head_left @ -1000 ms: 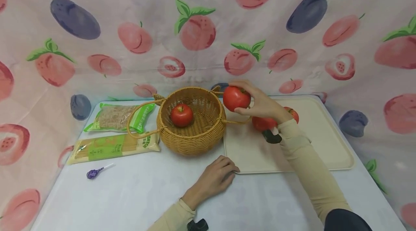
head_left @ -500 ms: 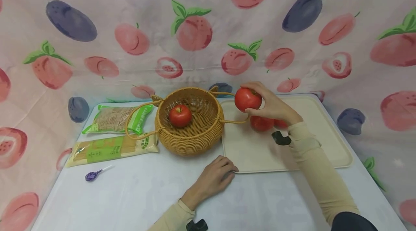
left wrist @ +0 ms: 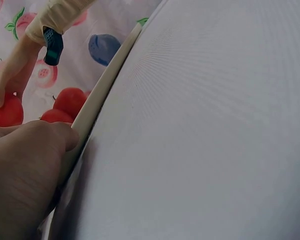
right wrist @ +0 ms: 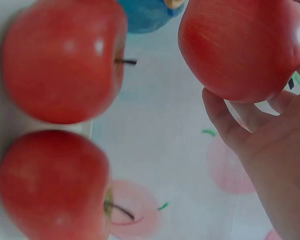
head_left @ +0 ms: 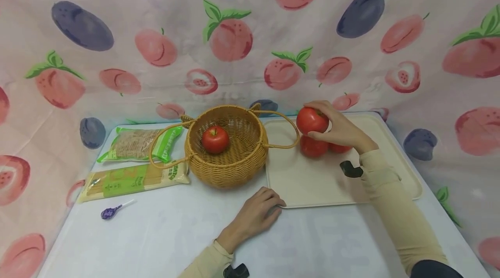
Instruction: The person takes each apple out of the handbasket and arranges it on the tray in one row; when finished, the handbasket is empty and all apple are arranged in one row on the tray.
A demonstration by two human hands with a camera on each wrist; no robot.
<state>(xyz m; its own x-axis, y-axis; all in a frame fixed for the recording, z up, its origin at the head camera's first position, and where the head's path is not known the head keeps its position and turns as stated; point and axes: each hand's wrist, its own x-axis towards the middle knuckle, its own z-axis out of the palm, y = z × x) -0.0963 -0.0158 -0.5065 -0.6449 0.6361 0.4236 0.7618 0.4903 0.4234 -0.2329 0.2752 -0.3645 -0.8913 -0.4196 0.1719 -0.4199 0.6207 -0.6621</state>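
We see a person's right hand [head_left: 339, 128] holding a red apple [head_left: 311, 120] above a cream tray [head_left: 312, 184], its thumb and fingers curved around the fruit. From the right wrist we see the apple's dark stem turned toward the palm, and the fruit hanging apart from two more on the tray, a nearer apple [head_left: 314, 147] and a farther apple [head_left: 340, 148], which sit just beside each other, stems showing. To the left, we find a round wicker basket [head_left: 226, 176] with a single apple [head_left: 215, 140] in it, toward its left side; its two loop handles lie folded outward, the right one reaching over the tray's edge. The left hand [head_left: 254, 213] rests at the tray's near left corner, fingers close together and loosely bent, fingertips touching the rim. Left of the basket we spot a green-edged packet [head_left: 134, 144] at the back and a long noodle packet [head_left: 134, 181] in front of it, the left handle lying across both. Nearer us, a purple-wrapped lollipop [head_left: 109, 213] lies on the white table [head_left: 175, 234], its stick pointing right. Behind it all, we see a fruit-print curtain [head_left: 175, 13].
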